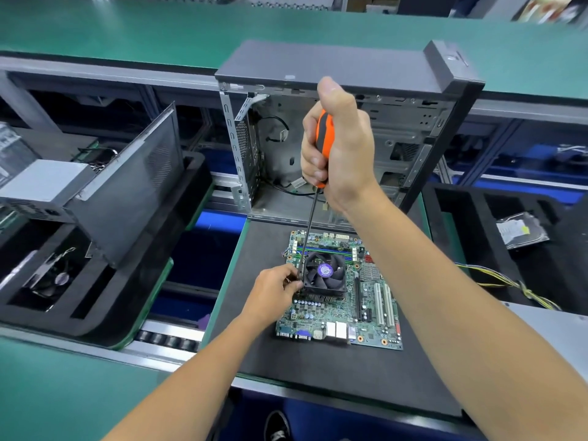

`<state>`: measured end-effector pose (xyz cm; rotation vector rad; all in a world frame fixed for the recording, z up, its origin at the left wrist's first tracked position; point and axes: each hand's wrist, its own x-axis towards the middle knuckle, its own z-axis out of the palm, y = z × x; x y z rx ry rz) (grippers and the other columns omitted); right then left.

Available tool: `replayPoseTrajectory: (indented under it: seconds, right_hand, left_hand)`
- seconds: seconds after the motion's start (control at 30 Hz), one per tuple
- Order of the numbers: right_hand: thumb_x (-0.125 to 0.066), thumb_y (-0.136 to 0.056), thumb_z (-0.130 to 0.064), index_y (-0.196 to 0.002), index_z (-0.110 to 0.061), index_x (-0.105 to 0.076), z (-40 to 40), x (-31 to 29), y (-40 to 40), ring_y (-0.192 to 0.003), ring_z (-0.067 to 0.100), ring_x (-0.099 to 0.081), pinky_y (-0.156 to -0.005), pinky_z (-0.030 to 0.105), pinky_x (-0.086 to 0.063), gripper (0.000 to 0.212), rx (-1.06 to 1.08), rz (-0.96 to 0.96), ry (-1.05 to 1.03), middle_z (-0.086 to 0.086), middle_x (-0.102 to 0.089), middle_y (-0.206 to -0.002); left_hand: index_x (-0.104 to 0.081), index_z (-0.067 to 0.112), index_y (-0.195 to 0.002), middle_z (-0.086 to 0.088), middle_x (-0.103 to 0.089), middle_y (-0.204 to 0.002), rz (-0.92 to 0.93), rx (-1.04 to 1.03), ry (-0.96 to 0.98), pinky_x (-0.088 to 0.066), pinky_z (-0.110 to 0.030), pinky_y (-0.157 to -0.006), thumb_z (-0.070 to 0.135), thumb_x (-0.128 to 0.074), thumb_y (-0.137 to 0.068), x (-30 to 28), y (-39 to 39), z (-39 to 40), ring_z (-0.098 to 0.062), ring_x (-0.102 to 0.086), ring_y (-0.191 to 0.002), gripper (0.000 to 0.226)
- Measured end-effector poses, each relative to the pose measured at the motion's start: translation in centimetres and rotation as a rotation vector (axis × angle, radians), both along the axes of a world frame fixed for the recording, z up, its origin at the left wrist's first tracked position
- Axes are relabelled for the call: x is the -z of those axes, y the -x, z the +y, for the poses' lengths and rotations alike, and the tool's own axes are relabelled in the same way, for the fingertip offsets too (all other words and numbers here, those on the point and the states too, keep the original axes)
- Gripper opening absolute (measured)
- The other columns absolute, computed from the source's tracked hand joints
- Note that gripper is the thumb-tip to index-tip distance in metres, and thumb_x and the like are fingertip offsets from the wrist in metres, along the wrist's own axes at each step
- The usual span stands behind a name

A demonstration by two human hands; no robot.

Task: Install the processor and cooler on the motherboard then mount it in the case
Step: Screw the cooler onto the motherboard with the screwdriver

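A green tabletop (95, 30) runs across the far side of an assembly line, and nearer lies a dark foam mat (318, 370) carrying the work. The right hand (340, 144) is raised well above the mat, its fingers wrapped around the orange-and-grey handle of one screwdriver (323, 144), thumb pointing up; the thin shaft slants down to the left edge of the cooler (324, 275). The left hand (273, 286) reaches in from the near left, its fingertips pinched together at that same left edge of the cooler, beside the screwdriver's tip; what they pinch is too small to tell. One motherboard (343, 313) lies flat on the mat, with the single black fan cooler seated on its far-left part. One open computer case (343, 128) stands upright just beyond the motherboard, its empty interior facing the viewer. To the left, a black foam tray (133, 281) holds a grey side panel (133, 186) leaning against a power supply (44, 186). To the right, another foam tray holds one hard drive (521, 230), with yellow and black cables (509, 284) lying near it.
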<state>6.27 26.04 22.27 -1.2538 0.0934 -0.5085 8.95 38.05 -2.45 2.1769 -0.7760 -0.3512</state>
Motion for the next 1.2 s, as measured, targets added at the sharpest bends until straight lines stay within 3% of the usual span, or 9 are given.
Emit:
replayPoseTrajectory:
  seconds: [0.17, 0.33, 0.5, 0.77, 1.2]
  right_hand:
    - [-0.047, -0.083, -0.043, -0.056, -0.009, -0.039, -0.1, -0.1, 0.1, -0.033, 0.014, -0.021, -0.041, 0.022, -0.018, 0.045, 0.003, -0.002, 0.002, 0.004, -0.028, -0.042]
    - [-0.048, -0.084, -0.043, -0.055, -0.01, -0.039, -0.1, 0.2, 0.0, -0.034, 0.014, -0.021, -0.041, 0.022, -0.017, 0.045, 0.003, 0.0, -0.004, 0.004, -0.027, -0.041]
    - [-0.045, -0.084, -0.039, -0.057, -0.009, -0.037, 0.4, 0.8, 0.3, -0.034, 0.012, -0.02, -0.042, 0.023, -0.016, 0.041, -0.032, 0.013, 0.01, 0.004, -0.026, -0.04]
    - [-0.047, -0.085, -0.04, -0.057, -0.009, -0.038, 0.5, -0.2, 0.1, -0.034, 0.013, -0.02, -0.042, 0.021, -0.019, 0.043, -0.072, -0.021, 0.052, 0.004, -0.026, -0.039]
    - [-0.046, -0.084, -0.041, -0.055, -0.009, -0.038, 0.0, 0.3, 0.0, -0.034, 0.013, -0.02, -0.042, 0.022, -0.017, 0.044, -0.025, -0.018, 0.014, 0.004, -0.027, -0.04]
  left_hand:
    - [-0.068, 0.011, -0.087, 0.0, -0.068, -0.075, -0.039, 0.003, -0.003, -0.05, -0.024, -0.064, 0.015, -0.068, -0.086, -0.1, 0.0, -0.1, -0.015, -0.062, -0.067, 0.004]
    - [-0.072, 0.005, -0.093, -0.001, -0.071, -0.087, -0.073, -0.003, 0.005, -0.052, -0.026, -0.07, 0.014, -0.069, -0.086, 0.0, 0.1, -0.3, -0.013, -0.062, -0.07, 0.012]
    - [-0.071, 0.003, -0.09, -0.006, -0.071, -0.082, -0.064, -0.002, -0.004, -0.053, -0.036, -0.069, 0.015, -0.067, -0.087, 0.0, 0.1, -0.1, -0.022, -0.063, -0.069, 0.012]
    - [-0.073, 0.009, -0.095, -0.002, -0.072, -0.086, -0.088, -0.002, 0.019, -0.052, -0.028, -0.072, 0.015, -0.067, -0.087, -0.3, 0.3, -0.1, -0.014, -0.063, -0.072, 0.011]
    - [-0.072, 0.008, -0.091, -0.002, -0.071, -0.08, -0.088, -0.002, -0.001, -0.051, -0.03, -0.069, 0.017, -0.067, -0.088, -0.5, 0.4, -0.1, -0.018, -0.062, -0.07, 0.011]
